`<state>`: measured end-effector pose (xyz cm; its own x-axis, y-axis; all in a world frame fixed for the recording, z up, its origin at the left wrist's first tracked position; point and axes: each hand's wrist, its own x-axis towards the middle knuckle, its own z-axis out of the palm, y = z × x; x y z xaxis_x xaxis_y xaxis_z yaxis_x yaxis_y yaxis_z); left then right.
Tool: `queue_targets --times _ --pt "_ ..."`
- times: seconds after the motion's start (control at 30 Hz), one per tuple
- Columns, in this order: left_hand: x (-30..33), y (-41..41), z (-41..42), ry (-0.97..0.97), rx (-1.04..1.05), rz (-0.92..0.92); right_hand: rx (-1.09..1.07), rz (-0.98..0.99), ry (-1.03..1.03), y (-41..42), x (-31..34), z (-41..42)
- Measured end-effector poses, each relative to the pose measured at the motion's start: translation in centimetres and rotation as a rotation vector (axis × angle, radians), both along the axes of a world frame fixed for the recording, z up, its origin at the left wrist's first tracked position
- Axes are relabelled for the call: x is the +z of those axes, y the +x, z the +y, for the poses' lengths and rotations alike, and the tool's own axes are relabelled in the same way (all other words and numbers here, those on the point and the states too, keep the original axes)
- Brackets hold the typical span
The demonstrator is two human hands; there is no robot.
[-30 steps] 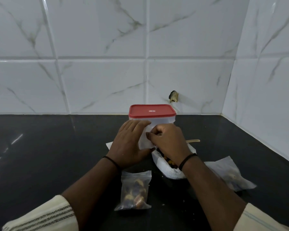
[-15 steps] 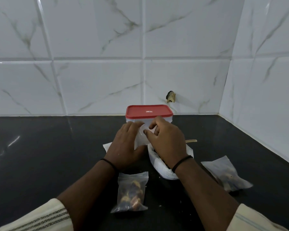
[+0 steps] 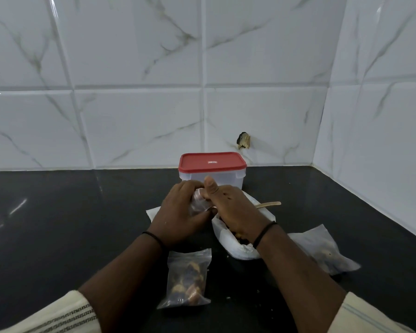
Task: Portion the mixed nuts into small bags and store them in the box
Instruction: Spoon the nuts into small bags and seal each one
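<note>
Much of the small clear bag (image 3: 198, 205) is hidden between the two hands, so whether it holds anything cannot be made out. The left hand (image 3: 178, 216) curls round it from the left, fingers wrapped over its top; the right hand (image 3: 233, 207) pinches it from the right with the thumb raised. The right wrist covers most of the open white bag of mixed nuts (image 3: 238, 246), where only a dark strip of nuts shows at the mouth. A wooden stick (image 3: 269, 204) pokes out behind that hand, its lower end hidden.

The box (image 3: 211, 176) stands at the back of the black worktop (image 3: 58, 224) against the tiled wall, its red lid (image 3: 211, 162) on; its contents cannot be told. A filled small bag (image 3: 187, 280) lies flat between the forearms, nuts showing through. Another filled bag (image 3: 324, 248) lies to the right, partly behind the right forearm.

Half a second ago the empty bag lay flatter against the box front under spread fingers; now it is bunched up and the right thumb has lifted.
</note>
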<state>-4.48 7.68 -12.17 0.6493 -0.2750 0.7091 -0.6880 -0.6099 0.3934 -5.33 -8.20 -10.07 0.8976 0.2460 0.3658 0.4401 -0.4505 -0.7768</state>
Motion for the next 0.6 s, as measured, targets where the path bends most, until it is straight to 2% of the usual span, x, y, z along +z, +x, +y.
queue_targets --times 0.17,0.27,0.4,0.47,0.6 --pt "0.21 -0.54 0.09 -0.11 -0.001 0.126 0.011 -0.001 -0.078 -0.55 0.33 0.1" --pt "0.15 -0.45 -0.1 -0.128 0.048 0.137 0.02 0.04 -0.022 -0.41 0.26 0.15" --pt "0.45 -0.24 -0.13 -0.059 0.145 0.014 0.067 0.095 0.088 -0.36 0.05 0.23" --pt "0.4 -0.12 0.06 -0.033 0.16 0.051 0.067 0.118 0.111 -0.02 -0.11 0.25" --pt "-0.11 0.25 0.49 -0.011 0.05 0.138 0.121 0.232 0.132 0.17 -0.04 0.22"
